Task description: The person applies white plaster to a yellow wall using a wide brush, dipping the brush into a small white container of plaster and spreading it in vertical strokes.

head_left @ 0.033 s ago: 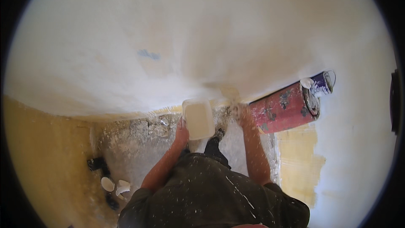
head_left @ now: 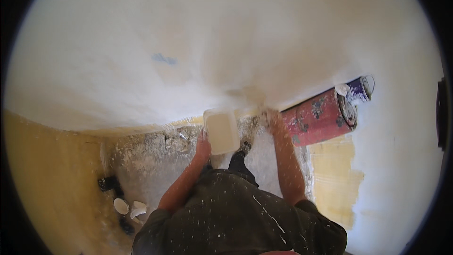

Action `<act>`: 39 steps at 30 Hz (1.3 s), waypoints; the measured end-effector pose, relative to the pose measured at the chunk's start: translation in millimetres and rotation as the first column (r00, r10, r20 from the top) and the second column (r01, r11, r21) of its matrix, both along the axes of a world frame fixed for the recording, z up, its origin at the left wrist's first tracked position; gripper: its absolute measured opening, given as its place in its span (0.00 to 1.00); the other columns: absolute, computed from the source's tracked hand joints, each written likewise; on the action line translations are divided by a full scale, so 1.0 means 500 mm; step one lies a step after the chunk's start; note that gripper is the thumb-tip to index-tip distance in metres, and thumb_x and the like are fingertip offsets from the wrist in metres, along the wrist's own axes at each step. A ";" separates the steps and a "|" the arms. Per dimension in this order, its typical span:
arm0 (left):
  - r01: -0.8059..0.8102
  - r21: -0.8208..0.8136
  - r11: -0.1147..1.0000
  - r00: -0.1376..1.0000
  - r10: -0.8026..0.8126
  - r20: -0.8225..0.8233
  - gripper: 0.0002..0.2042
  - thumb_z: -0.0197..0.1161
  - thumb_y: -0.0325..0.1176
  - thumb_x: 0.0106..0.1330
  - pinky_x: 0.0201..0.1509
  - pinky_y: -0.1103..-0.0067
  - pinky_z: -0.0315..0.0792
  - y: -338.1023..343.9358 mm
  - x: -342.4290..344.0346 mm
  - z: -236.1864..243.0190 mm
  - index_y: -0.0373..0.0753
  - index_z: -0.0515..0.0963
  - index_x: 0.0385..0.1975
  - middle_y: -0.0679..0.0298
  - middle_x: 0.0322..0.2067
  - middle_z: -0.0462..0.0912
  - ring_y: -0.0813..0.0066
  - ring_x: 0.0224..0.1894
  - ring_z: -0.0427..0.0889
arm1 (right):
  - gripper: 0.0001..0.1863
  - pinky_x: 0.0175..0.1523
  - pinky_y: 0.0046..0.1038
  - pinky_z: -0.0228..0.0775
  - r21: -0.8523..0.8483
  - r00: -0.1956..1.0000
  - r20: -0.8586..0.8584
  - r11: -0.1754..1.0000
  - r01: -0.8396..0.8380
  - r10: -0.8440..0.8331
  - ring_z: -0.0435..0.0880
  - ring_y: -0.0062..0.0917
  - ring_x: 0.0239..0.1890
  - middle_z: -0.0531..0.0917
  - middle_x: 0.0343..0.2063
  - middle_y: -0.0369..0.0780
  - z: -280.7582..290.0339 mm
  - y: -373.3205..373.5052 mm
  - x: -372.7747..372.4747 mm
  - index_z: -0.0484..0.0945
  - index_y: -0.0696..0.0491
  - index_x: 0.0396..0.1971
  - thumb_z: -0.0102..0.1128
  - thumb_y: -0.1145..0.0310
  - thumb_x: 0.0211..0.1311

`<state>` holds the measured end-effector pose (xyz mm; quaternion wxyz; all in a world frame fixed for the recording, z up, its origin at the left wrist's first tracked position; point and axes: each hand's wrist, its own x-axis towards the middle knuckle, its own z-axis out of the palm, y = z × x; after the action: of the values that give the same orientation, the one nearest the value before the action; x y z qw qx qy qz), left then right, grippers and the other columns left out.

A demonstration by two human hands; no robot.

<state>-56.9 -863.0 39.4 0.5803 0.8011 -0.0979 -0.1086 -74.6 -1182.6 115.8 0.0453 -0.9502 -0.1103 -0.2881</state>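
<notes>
My left hand [head_left: 203,145] grips the left side of a pale rectangular plastic tub [head_left: 223,132], which holds something beige and smooth. To the right of the tub, my right hand [head_left: 270,119] is up close to the foot of the wall [head_left: 184,89], its fingers closed and smeared by motion. A blurred tan streak [head_left: 247,95] lies just beyond that hand on the wall; whether it is a tool or bare wall, I cannot tell. The wall has uneven white paint, with beige patches and a small blue mark [head_left: 164,59].
A red patterned roll [head_left: 321,118] lies on the right, with a purple bucket [head_left: 360,90] beyond it. At the lower left, a white round lid [head_left: 121,206] and dark objects [head_left: 106,183] sit on the paint-spattered floor [head_left: 146,165]. Yellow wall [head_left: 330,170] shows at the right.
The view has shifted very slightly. My right hand is a touch farther right and up, while my left hand still holds the tub in nearly the same place.
</notes>
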 end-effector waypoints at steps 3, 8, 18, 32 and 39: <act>-0.154 -0.402 0.902 0.911 -0.028 -0.412 0.21 0.38 0.39 0.69 0.58 0.77 0.58 -0.020 0.004 0.051 0.32 0.57 0.58 0.55 0.54 0.65 0.69 0.54 0.64 | 0.06 0.13 0.14 0.52 0.891 0.852 -0.454 0.105 0.442 0.262 0.63 0.11 0.13 0.75 0.26 0.36 0.204 0.004 0.055 0.70 0.54 0.34 0.47 0.70 0.59; -0.169 -0.426 0.889 0.908 -0.028 -0.418 0.21 0.37 0.38 0.70 0.58 0.78 0.58 -0.018 0.008 0.068 0.32 0.58 0.58 0.57 0.55 0.65 0.71 0.55 0.64 | 0.08 0.07 0.10 0.46 0.884 0.967 -0.124 -0.417 0.210 0.222 0.58 0.08 0.10 0.71 0.25 0.34 0.524 0.056 -0.011 0.69 0.59 0.37 0.45 0.73 0.60; -0.159 -0.293 0.943 0.914 0.029 -0.404 0.23 0.38 0.40 0.69 0.62 0.77 0.52 -0.017 0.003 0.038 0.32 0.54 0.60 0.54 0.57 0.60 0.68 0.59 0.59 | 0.24 0.10 0.10 0.43 0.980 0.994 0.100 -0.175 -0.090 0.050 0.52 0.07 0.10 0.65 0.20 0.29 0.578 0.115 -0.039 0.61 0.61 0.55 0.46 0.64 0.62; -0.120 -0.281 0.952 0.953 0.031 -0.302 0.23 0.35 0.39 0.69 0.63 0.76 0.51 0.027 0.010 0.029 0.30 0.56 0.58 0.50 0.58 0.60 0.61 0.61 0.58 | 0.06 0.13 0.17 0.48 0.653 0.792 -0.592 -0.487 0.581 0.150 0.60 0.15 0.11 0.67 0.14 0.29 -0.148 0.117 0.006 0.71 0.48 0.27 0.51 0.62 0.57; -0.166 -0.414 0.895 0.894 -0.041 -0.447 0.23 0.38 0.39 0.69 0.60 0.76 0.56 0.027 -0.002 0.033 0.34 0.53 0.60 0.56 0.56 0.61 0.68 0.57 0.61 | 0.07 0.20 0.17 0.59 0.423 0.939 -0.343 0.892 0.160 -0.006 0.67 0.16 0.16 0.75 0.23 0.33 0.136 0.001 0.052 0.75 0.54 0.26 0.48 0.78 0.47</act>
<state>-58.0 -849.4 55.7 0.7565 0.6053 0.0416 -0.2441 -48.7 -1182.3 183.7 0.2665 -0.9532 0.0088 -0.1427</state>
